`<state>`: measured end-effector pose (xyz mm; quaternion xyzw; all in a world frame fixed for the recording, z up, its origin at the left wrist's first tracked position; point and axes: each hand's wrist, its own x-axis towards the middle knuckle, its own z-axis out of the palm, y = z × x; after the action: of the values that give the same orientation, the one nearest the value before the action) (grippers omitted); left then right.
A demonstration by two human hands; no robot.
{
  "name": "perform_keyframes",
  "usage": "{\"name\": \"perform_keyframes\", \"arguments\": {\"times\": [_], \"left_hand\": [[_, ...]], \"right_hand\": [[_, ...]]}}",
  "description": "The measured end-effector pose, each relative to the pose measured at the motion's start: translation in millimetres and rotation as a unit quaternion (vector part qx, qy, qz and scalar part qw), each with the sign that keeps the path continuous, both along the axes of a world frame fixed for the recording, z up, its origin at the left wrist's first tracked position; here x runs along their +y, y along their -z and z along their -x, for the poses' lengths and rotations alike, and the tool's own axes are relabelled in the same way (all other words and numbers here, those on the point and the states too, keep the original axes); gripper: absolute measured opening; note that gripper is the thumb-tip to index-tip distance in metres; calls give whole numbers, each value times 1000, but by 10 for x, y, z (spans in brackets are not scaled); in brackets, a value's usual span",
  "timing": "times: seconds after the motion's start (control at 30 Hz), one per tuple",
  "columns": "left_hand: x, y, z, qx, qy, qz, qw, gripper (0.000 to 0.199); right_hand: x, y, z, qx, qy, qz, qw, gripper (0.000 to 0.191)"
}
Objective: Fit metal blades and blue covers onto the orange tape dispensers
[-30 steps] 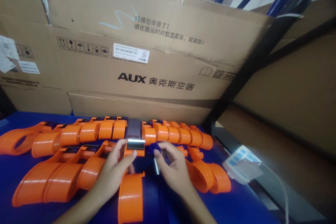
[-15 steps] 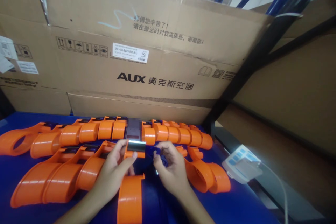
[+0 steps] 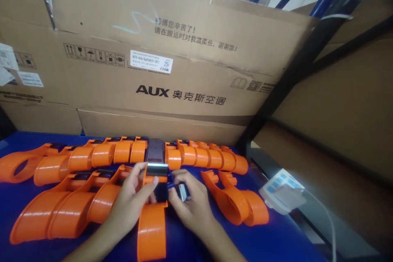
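My left hand [image 3: 135, 190] is closed on an orange tape dispenser [image 3: 158, 179], its thumb pressed on the front of the head. A serrated metal blade [image 3: 157, 165] with a black strip below it runs along the head's top edge. Below the hand hangs a wide orange ring [image 3: 152, 231], seemingly the dispenser's lower part. My right hand [image 3: 193, 198] is closed around a dark blue plastic part [image 3: 170, 180], which meets the right side of the dispenser head. A pale, shiny piece [image 3: 183, 192] shows between the right fingers; its kind is unclear.
Rows of orange tape dispensers [image 3: 102, 154] lie left and right on the blue table [image 3: 181, 241]. A dark grey block [image 3: 155, 150] stands between them. A large cardboard box [image 3: 190, 61] closes off the back. At right are a white power strip [image 3: 281, 190] with a cable and a black rack post [image 3: 276, 90].
My right hand has moved left and brought the blue part against the dispenser's side. The pale piece now shows in its fingers. My left hand keeps its hold almost in place.
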<state>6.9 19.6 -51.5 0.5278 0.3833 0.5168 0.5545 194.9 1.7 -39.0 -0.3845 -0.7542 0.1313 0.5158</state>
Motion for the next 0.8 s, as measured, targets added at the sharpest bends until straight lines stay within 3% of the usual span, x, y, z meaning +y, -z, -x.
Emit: {"name": "perform_keyframes", "arguments": {"times": [0.27, 0.8], "left_hand": [[-52, 4, -16, 3, 1, -8, 1000, 31], [-80, 2, -50, 6, -4, -6, 1000, 30]], "right_hand": [[-18, -70, 19, -2, 2, 14, 1000, 19], [5, -42, -3, -31, -15, 8, 999, 15]]}}
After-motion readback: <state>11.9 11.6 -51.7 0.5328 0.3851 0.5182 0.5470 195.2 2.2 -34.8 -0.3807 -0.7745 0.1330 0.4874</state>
